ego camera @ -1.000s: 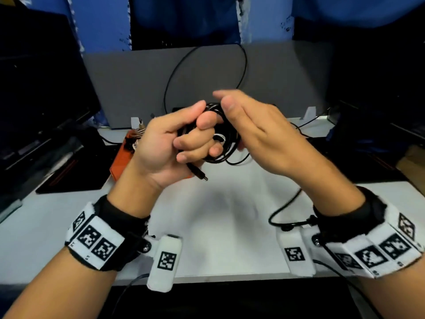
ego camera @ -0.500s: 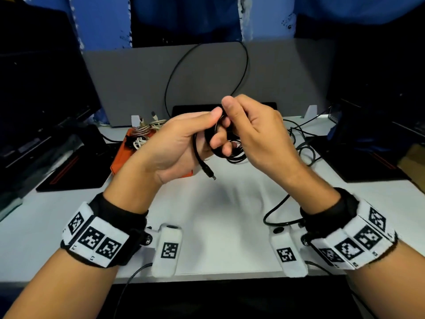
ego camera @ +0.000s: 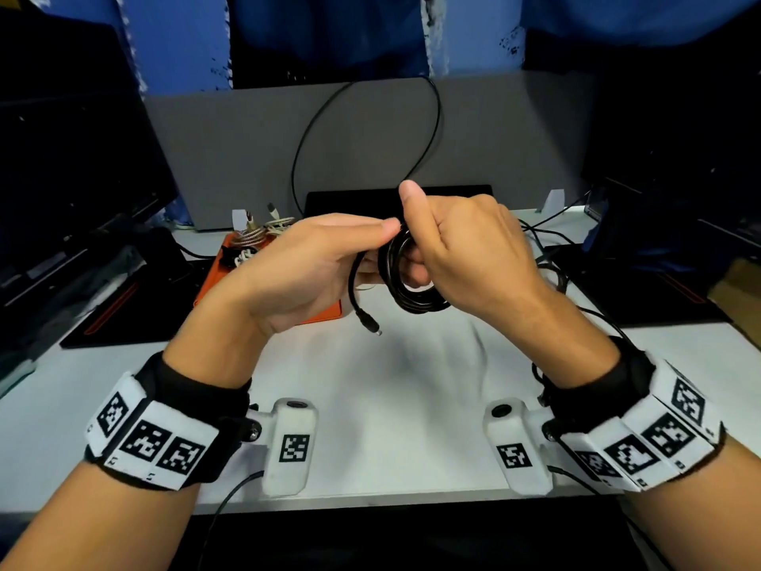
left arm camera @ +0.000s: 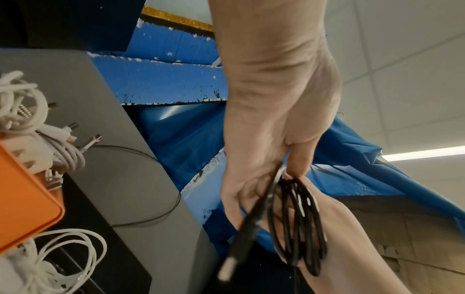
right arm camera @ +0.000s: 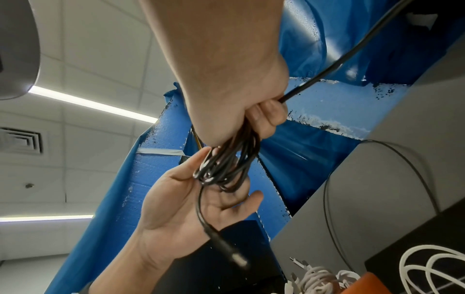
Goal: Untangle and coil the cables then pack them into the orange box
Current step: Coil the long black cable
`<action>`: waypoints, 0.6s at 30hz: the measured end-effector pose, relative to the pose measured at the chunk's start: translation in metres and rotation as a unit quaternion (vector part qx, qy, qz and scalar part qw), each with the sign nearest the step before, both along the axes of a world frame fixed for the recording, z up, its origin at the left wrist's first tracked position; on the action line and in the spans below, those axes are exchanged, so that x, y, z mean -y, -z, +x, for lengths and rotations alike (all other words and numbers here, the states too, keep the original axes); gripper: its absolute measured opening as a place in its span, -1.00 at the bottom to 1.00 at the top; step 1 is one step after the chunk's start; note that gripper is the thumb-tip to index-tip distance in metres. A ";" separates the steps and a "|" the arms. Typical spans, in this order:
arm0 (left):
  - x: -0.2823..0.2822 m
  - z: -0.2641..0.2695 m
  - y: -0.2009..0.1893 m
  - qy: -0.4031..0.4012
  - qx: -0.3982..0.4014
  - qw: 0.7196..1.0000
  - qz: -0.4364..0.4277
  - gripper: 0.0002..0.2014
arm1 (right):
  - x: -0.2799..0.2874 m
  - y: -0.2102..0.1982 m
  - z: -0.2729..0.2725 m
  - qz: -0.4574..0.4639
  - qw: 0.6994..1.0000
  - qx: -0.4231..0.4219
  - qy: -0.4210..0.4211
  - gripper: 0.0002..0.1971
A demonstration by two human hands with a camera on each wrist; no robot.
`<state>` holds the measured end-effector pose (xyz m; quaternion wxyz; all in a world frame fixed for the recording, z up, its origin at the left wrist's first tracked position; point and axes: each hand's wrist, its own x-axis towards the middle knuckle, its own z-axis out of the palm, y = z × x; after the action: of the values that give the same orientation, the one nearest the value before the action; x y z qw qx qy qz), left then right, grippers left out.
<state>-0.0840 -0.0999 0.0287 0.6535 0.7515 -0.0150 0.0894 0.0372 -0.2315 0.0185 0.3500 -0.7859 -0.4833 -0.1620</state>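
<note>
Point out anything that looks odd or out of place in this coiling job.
Nothing damaged or spilled. The black cable is only partly coiled: both hands hold the coil, a long loop arcs up over the grey divider, and its plug dangles free. White cables stick out over the orange box rim.

Orange box [ego camera: 263, 298] mostly hidden behind left hand [ego camera: 304, 274]; cable plug [left arm camera: 227, 268] blurred; coil [ego camera: 412, 282] partly covered by fingers.

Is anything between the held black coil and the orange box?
Nothing solid stands between the black coil and the orange box, just behind the left hand. White and braided cables already sit in it.
</note>
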 end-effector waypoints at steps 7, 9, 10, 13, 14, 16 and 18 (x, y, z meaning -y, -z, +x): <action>0.017 0.012 0.009 -0.025 0.100 0.991 -0.090 -0.72 | 0.000 -0.002 0.002 0.140 0.989 -0.047 -0.025 -0.43; 0.019 0.015 0.008 -0.024 0.127 0.979 -0.160 -0.72 | -0.001 -0.002 0.004 0.184 0.977 -0.093 -0.054 -0.44; 0.018 0.016 0.009 -0.020 0.134 0.974 -0.184 -0.71 | -0.002 -0.002 0.004 0.188 0.975 -0.103 -0.059 -0.45; 0.015 0.017 0.014 0.032 0.123 0.966 -0.226 -0.69 | 0.000 -0.004 0.001 0.160 0.976 -0.122 -0.078 -0.44; 0.012 0.016 0.016 0.061 0.108 0.964 -0.236 -0.68 | 0.002 -0.006 0.001 0.139 0.978 -0.129 -0.089 -0.41; 0.007 0.013 0.018 0.120 0.090 0.960 -0.237 -0.70 | 0.003 -0.007 0.002 0.099 0.979 -0.137 -0.117 -0.32; 0.007 0.010 0.017 0.158 0.094 0.954 -0.236 -0.71 | 0.002 -0.006 0.002 0.098 0.969 -0.160 -0.162 -0.23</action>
<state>-0.0738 -0.1072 0.0116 0.8134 0.5525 -0.1733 0.0557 0.0387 -0.2339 0.0250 0.5194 -0.6749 -0.5236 -0.0219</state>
